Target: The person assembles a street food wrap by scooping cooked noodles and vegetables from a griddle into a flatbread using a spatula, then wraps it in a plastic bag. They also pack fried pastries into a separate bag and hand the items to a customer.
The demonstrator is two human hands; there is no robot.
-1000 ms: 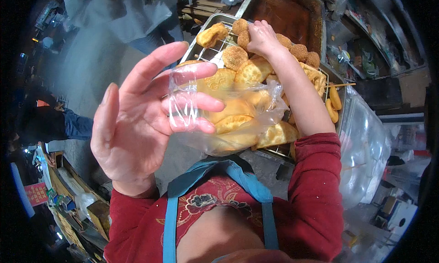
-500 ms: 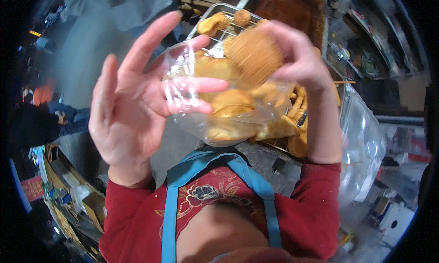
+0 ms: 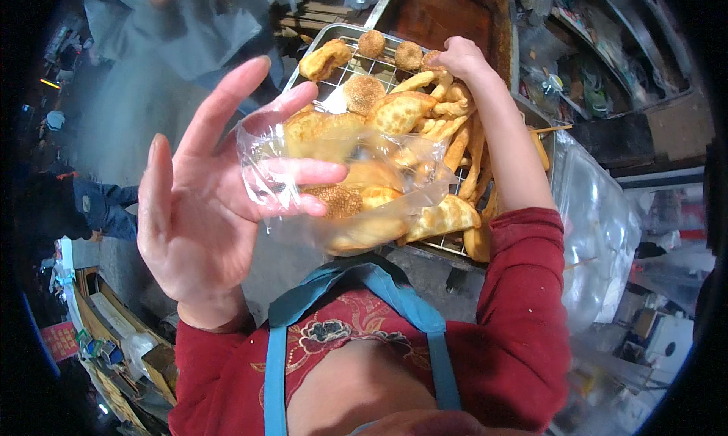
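My left hand point(image 3: 208, 201) is raised with its fingers spread. A clear plastic bag point(image 3: 262, 163) hangs over its lower fingers. Inside the bag are a sesame-coated ball point(image 3: 339, 202) and golden half-moon fried pastries point(image 3: 371, 174). At the far side of a wire rack tray point(image 3: 331, 31), the fingers of my right hand point(image 3: 464, 59) close on a round sesame ball point(image 3: 432, 59), partly covering it. Two more sesame balls sit left of it, and a larger one point(image 3: 363, 94) lies nearer. Fried dough sticks point(image 3: 466, 152) lie beneath my right forearm.
A brown, oily metal pan point(image 3: 455, 19) stands beyond the rack. A lumpy fried piece point(image 3: 324, 60) rests at the rack's far left corner. Clear plastic sheeting point(image 3: 595, 224) hangs at the right. A person in blue trousers point(image 3: 106, 208) is at the far left.
My right hand has moved away from the bag to the far side of the rack. The sesame ball it held is now in the bag. My left hand has shifted slightly left.
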